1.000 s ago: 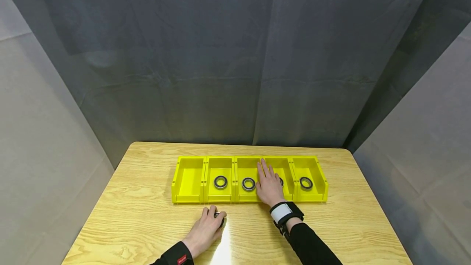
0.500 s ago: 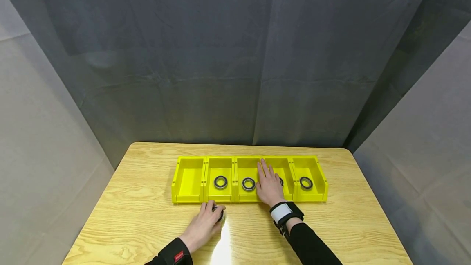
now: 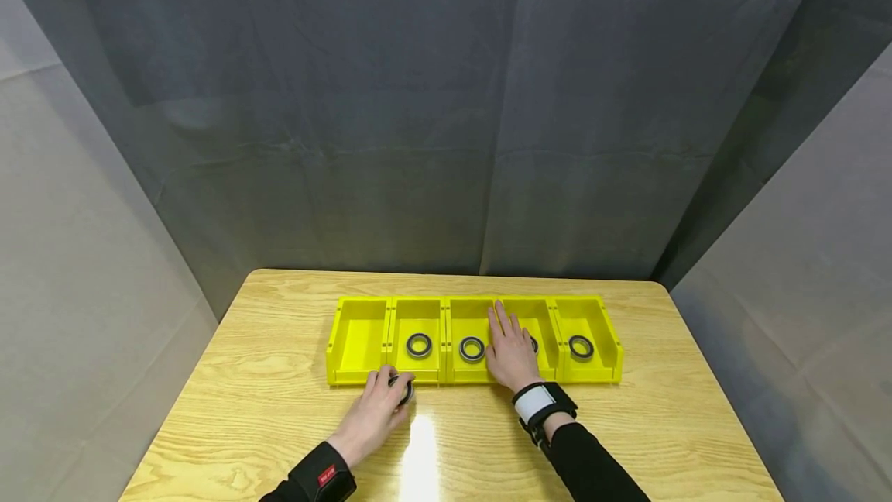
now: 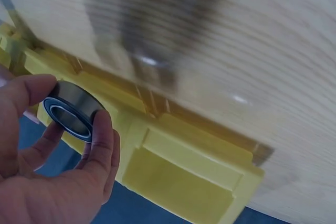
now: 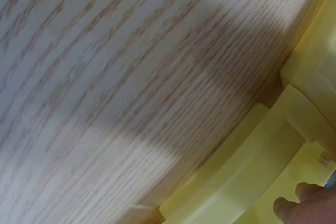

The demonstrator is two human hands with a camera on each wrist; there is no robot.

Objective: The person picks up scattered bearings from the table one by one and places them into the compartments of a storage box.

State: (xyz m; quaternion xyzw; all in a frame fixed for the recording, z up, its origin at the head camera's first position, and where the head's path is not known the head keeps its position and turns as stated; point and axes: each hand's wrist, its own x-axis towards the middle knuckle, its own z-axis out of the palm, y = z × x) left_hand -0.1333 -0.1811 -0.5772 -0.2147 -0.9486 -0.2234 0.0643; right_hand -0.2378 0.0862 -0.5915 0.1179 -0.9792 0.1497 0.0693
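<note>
My left hand [image 3: 372, 415] pinches a bearing [image 4: 74, 109] between thumb and fingers, just in front of the row of yellow bins [image 3: 362, 378]. In the left wrist view the metal ring is tilted, its dark seal showing. My right hand [image 3: 512, 355] lies with straight fingers over the divider between the middle bin and its right neighbour; in the right wrist view only some fingertips [image 5: 286, 208] show. Single bearings lie in the second bin [image 3: 419, 345], the middle bin [image 3: 471, 348] and the rightmost bin [image 3: 581, 347]. Another bearing [image 3: 534, 345] is partly hidden behind my right hand.
The bins stand side by side towards the back of a wooden table [image 3: 279, 409]. The leftmost bin [image 3: 359, 335] shows a bare floor. A dark grey curtain [image 3: 418, 138] hangs behind the table, with pale panels [image 3: 90, 254] on both sides.
My left hand has moved forward and to the left with the bearing, nearer the front of the left bins. The right hand stays where it was.
</note>
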